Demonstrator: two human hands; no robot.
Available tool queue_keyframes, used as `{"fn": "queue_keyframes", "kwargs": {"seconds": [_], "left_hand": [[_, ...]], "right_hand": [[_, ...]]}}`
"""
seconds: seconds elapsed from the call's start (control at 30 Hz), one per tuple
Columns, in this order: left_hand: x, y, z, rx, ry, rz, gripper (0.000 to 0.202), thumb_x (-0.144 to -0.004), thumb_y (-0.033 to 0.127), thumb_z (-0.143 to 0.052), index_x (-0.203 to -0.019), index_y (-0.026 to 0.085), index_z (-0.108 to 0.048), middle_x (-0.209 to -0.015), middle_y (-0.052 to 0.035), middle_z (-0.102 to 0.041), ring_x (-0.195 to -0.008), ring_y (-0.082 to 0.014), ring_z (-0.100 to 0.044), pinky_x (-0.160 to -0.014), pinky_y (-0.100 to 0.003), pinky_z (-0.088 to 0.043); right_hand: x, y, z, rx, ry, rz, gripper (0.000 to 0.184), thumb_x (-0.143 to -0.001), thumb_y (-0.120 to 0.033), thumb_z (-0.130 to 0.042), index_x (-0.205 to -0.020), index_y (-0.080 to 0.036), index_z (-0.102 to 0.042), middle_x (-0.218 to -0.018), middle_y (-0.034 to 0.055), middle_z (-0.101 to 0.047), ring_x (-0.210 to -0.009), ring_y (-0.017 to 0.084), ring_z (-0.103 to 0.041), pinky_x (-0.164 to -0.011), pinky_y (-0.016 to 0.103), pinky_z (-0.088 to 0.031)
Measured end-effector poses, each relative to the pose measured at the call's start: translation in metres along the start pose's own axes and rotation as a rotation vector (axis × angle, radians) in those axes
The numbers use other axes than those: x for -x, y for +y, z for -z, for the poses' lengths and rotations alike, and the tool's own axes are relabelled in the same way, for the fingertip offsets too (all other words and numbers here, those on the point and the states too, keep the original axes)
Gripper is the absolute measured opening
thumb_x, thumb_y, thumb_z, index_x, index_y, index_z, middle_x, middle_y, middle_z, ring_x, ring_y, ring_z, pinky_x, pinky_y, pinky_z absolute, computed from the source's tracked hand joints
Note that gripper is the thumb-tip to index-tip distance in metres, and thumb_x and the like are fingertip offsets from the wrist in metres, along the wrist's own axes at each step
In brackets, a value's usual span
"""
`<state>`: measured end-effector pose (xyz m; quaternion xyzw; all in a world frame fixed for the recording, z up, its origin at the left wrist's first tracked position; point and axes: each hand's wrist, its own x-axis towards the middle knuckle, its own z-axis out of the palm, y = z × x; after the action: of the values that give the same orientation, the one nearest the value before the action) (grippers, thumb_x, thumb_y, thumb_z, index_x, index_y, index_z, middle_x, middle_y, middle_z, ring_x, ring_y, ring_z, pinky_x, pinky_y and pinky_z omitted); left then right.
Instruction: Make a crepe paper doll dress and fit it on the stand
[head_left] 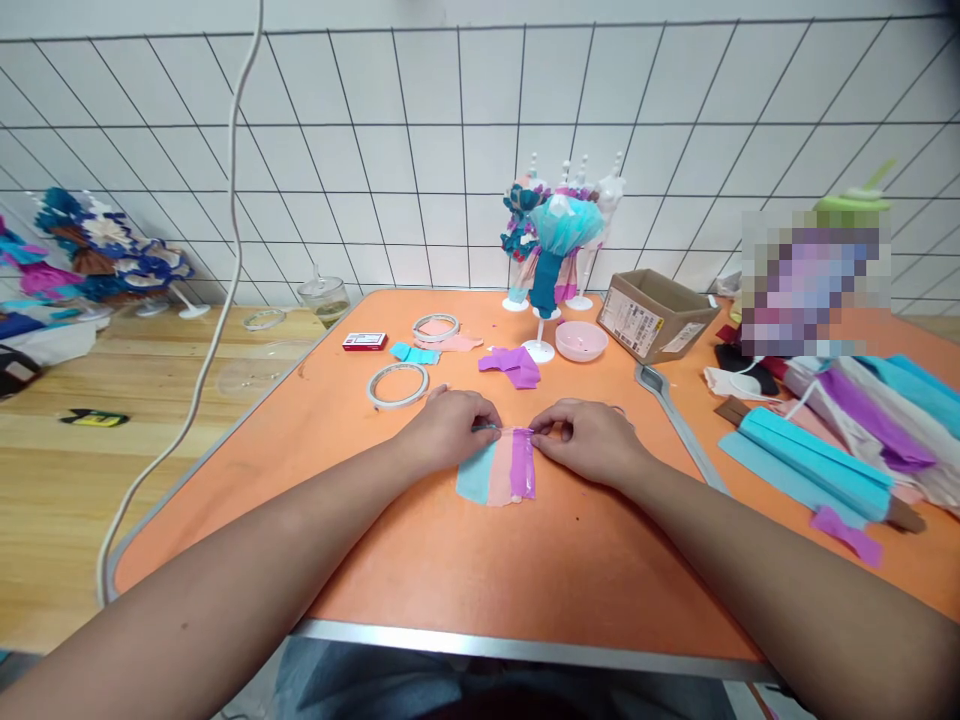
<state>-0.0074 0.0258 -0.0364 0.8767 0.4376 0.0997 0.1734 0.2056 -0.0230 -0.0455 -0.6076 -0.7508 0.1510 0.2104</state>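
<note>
A small striped piece of crepe paper (504,475), light blue, peach and purple side by side, lies on the orange table in front of me. My left hand (455,428) pinches its top edge near the blue and peach strips. At the purple strip's upper corner, the fingers of my right hand (585,437) are closed on the same edge. A shiny, clear strip shows along the purple part. Just beyond my hands lie a purple paper scrap (511,367) and a roll of tape (397,385).
Farther back are another tape roll (436,328), a red-and-white box (365,342), a pink bowl (582,341), a cardboard box (657,315) and mini mannequins in paper dresses (562,240). A metal ruler (686,430) and blue paper roll (814,462) lie right. A white cable (234,200) hangs left.
</note>
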Motion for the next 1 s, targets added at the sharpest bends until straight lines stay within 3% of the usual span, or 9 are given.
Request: {"fn": "queue_keyframes", "kwargs": {"seconds": [0.2, 0.4, 0.53, 0.7, 0.83, 1.0], "left_hand": [[0.002, 0.000, 0.002, -0.070, 0.011, -0.090, 0.017, -0.082, 0.033, -0.053, -0.085, 0.024, -0.068, -0.086, -0.0004, -0.068, -0.082, -0.0177, -0.059, -0.104, -0.055, -0.018], [0.008, 0.005, 0.012, -0.207, 0.012, -0.287, 0.021, -0.084, 0.022, -0.048, -0.085, 0.024, -0.069, -0.090, -0.0013, -0.069, -0.094, -0.0203, -0.058, -0.109, -0.057, -0.005], [0.012, 0.007, 0.018, -0.238, -0.036, -0.357, 0.026, -0.085, 0.020, -0.045, -0.087, 0.026, -0.070, -0.095, -0.0014, -0.071, -0.098, -0.0215, -0.057, -0.109, -0.057, -0.004], [0.012, 0.010, 0.019, -0.263, -0.044, -0.338, 0.023, -0.085, 0.026, -0.047, -0.088, 0.024, -0.070, -0.094, -0.0023, -0.071, -0.095, -0.0220, -0.058, -0.110, -0.055, -0.008], [0.011, 0.009, 0.018, -0.223, -0.048, -0.311, 0.022, -0.084, 0.031, -0.050, -0.089, 0.024, -0.070, -0.093, -0.0024, -0.070, -0.095, -0.0219, -0.058, -0.109, -0.052, -0.011], [0.007, 0.006, 0.015, -0.112, -0.025, -0.209, 0.022, -0.085, 0.033, -0.050, -0.085, 0.023, -0.069, -0.087, -0.0001, -0.070, -0.087, -0.0181, -0.059, -0.109, -0.049, -0.015]], "right_hand": [[0.001, -0.002, 0.003, 0.095, -0.011, 0.070, 0.017, -0.082, -0.030, -0.056, -0.082, -0.032, -0.073, -0.088, -0.0045, -0.070, -0.076, 0.013, -0.062, -0.057, 0.027, -0.031], [0.001, 0.004, 0.008, 0.245, -0.103, 0.231, 0.027, -0.089, -0.028, -0.049, -0.096, -0.039, -0.073, -0.101, -0.0052, -0.070, -0.086, 0.016, -0.063, -0.057, 0.028, -0.032], [0.006, 0.004, 0.011, 0.320, -0.122, 0.292, 0.035, -0.088, -0.020, -0.046, -0.104, -0.038, -0.071, -0.105, -0.0037, -0.070, -0.089, 0.018, -0.063, -0.059, 0.029, -0.033], [0.009, -0.001, 0.012, 0.232, -0.031, 0.175, 0.032, -0.092, -0.029, -0.041, -0.106, -0.032, -0.069, -0.100, -0.0010, -0.071, -0.086, 0.018, -0.063, -0.065, 0.028, -0.038], [0.007, -0.004, 0.009, 0.237, -0.040, 0.218, 0.028, -0.090, -0.030, -0.045, -0.104, -0.032, -0.070, -0.101, -0.0008, -0.070, -0.086, 0.017, -0.063, -0.059, 0.027, -0.034], [0.001, -0.005, 0.006, 0.226, -0.039, 0.157, 0.025, -0.089, -0.032, -0.049, -0.095, -0.031, -0.072, -0.099, -0.0014, -0.070, -0.084, 0.016, -0.062, -0.054, 0.026, -0.030]]}}
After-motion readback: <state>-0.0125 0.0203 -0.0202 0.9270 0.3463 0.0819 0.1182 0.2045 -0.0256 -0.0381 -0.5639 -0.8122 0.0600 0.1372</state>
